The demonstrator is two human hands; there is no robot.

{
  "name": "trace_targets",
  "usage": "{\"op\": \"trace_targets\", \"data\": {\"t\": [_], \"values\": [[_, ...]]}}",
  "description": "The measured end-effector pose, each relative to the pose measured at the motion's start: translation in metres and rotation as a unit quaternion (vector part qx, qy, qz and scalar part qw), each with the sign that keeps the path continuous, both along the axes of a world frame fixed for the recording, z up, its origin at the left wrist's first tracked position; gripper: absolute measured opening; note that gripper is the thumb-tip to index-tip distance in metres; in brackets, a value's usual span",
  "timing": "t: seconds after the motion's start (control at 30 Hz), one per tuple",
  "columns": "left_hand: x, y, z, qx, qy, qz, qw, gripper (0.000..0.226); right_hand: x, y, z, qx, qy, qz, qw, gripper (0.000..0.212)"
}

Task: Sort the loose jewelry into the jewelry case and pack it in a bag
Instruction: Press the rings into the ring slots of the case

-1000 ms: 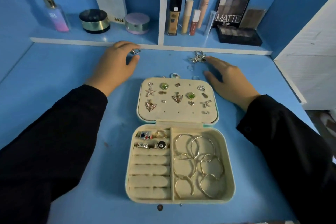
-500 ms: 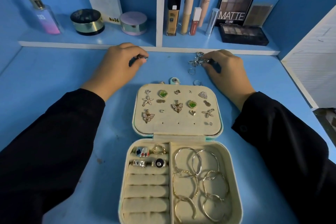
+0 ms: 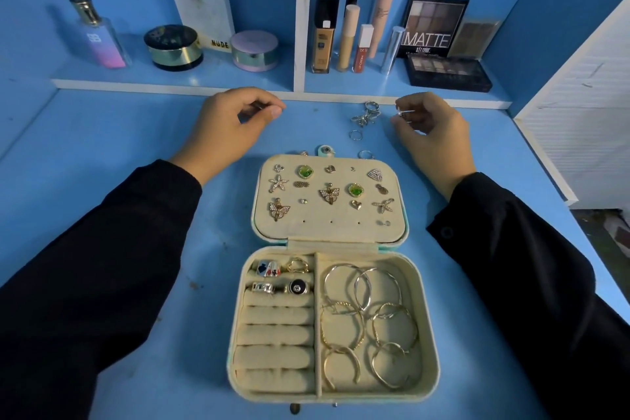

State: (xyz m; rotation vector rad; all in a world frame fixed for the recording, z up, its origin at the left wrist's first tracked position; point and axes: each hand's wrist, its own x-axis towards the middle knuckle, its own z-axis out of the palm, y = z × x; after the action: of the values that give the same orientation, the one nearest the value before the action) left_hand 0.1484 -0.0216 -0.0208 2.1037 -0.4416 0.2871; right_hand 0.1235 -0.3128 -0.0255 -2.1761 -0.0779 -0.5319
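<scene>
Sorting looks over halfway — the open case (image 3: pixel 433 344) at six o'clock holds earrings (image 3: pixel 329 194), rings (image 3: pixel 297 287) and bangles (image 3: pixel 370 324); loose pieces (image 3: pixel 366 117) wait at twelve. Left hand (image 3: pixel 231 128) and right hand (image 3: pixel 433 135) each pinch one — bagging remains.

The left hand (image 3: pixel 235 126) is pinching a small dark metal piece (image 3: pixel 261 108) near the back edge of the blue counter (image 3: pixel 102 147), and its fingers are hiding nearly all of it. The right hand (image 3: pixel 433 136) is pinching a tiny silvery piece (image 3: pixel 404 112) that is too small to identify. Between the hands, a tangled heap of silver rings (image 3: pixel 366 114) is blurring together beyond counting. The lid of the open cream fabric jewelry case (image 3: pixel 327 230) is partly hiding a small gold piece (image 3: pixel 303 153) and a thin silver ring (image 3: pixel 365 155) behind it. The picture's edges are cutting off both black sleeves (image 3: pixel 102 266).
</scene>
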Motion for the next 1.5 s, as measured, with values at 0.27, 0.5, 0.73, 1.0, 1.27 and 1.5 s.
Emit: {"op": "trace_targets", "data": {"t": [0.27,0.5,0.73,1.0,1.27,1.5], "values": [[-0.026,0.0,0.01,-0.082,0.04,0.002,0.996,0.02,-0.027,0.0,0.012,0.216,0.038,0.002,0.976,0.013],[-0.053,0.004,0.012,-0.1,0.002,0.009,0.995,0.02,-0.063,0.009,0.019,0.32,0.031,0.04,0.946,0.007],[-0.087,0.013,0.021,-0.134,-0.013,0.017,0.991,0.016,-0.09,0.017,0.019,0.305,0.049,0.068,0.949,0.018],[-0.153,0.015,0.049,-0.103,-0.002,-0.092,0.99,0.013,-0.098,0.024,0.019,0.257,0.065,0.075,0.961,0.021],[-0.195,0.019,0.045,0.044,0.023,-0.163,0.985,0.015,-0.096,0.023,0.018,0.245,0.065,0.076,0.964,0.019],[-0.202,0.01,0.033,0.082,-0.015,-0.161,0.983,0.014,-0.097,0.024,0.018,0.229,0.07,0.074,0.968,0.02]]}}
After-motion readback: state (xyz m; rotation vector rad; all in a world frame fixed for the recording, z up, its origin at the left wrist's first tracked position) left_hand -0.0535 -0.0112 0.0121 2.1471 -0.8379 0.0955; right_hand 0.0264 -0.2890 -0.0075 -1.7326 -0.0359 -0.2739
